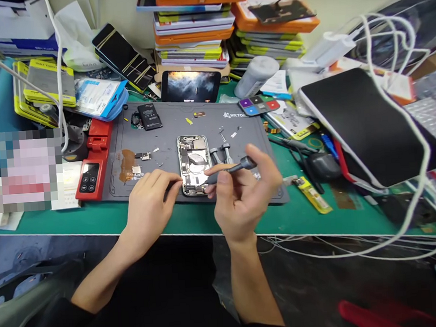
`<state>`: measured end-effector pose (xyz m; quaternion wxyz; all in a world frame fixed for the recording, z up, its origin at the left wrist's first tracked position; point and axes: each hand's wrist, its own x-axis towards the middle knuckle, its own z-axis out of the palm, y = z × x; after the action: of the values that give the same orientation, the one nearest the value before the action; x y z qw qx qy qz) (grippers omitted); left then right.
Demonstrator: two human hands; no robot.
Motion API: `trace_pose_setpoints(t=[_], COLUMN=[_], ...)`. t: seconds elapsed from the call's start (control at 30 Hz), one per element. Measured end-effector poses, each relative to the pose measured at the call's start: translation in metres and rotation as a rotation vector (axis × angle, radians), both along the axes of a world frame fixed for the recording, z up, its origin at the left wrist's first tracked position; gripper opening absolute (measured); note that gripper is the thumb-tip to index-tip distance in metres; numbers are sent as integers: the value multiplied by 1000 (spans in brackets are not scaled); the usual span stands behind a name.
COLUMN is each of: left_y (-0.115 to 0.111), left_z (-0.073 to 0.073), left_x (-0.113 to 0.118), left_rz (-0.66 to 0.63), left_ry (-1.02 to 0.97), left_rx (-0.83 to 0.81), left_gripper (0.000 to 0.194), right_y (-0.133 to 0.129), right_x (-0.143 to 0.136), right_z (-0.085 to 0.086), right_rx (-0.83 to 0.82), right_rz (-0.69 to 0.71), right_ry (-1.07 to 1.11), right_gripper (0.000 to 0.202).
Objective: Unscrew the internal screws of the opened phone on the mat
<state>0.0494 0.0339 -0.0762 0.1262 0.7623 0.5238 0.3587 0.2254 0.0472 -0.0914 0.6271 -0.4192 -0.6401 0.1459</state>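
An opened phone body (195, 157) with bare inner parts lies upright on the grey work mat (163, 132). My right hand (242, 196) is closed on a dark screwdriver (236, 167), whose tip side points left over the phone's lower right part. At the phone's lower left edge, my left hand (151, 200) has its thumb and forefinger pinched together; whatever lies between them is too small to make out. Two small screwdrivers (227, 154) stand or lean just right of the phone. A black battery (149, 117) rests near the mat's top left.
Left of the mat is a red device with buttons (89, 180). A lit phone screen (191, 87) leans behind it, before stacked boxes (193, 28). On the right lie a large black tablet (372, 123), white cables (420, 169) and a yellow packet (313, 195).
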Motion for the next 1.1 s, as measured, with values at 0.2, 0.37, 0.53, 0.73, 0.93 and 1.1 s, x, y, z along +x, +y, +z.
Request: trace_pose_setpoints(t=[0.2, 0.37, 0.53, 0.73, 0.93, 1.1], left_y=[0, 0, -2, -4, -3, -3], left_z=[1, 1, 4, 6, 6, 5], left_x=[1, 2, 2, 1, 3, 3], left_rz=[12, 12, 42, 95, 81, 74], left_ry=[31, 35, -6, -80, -42, -45], left_rx=[10, -5, -23, -66, -59, -65], left_gripper=[12, 13, 11, 16, 17, 18], right_y=[1, 1, 1, 1, -1, -4], right_x=[3, 3, 3, 6, 8, 9], right_z=[-5, -6, -6, -8, -6, -5], right_rx=[81, 83, 61, 145, 181, 116], right_rz=[164, 171, 167, 71, -9, 91], right_ry=[-89, -145, -150, -254, -374, -341], right_gripper=[69, 73, 70, 74, 75, 63])
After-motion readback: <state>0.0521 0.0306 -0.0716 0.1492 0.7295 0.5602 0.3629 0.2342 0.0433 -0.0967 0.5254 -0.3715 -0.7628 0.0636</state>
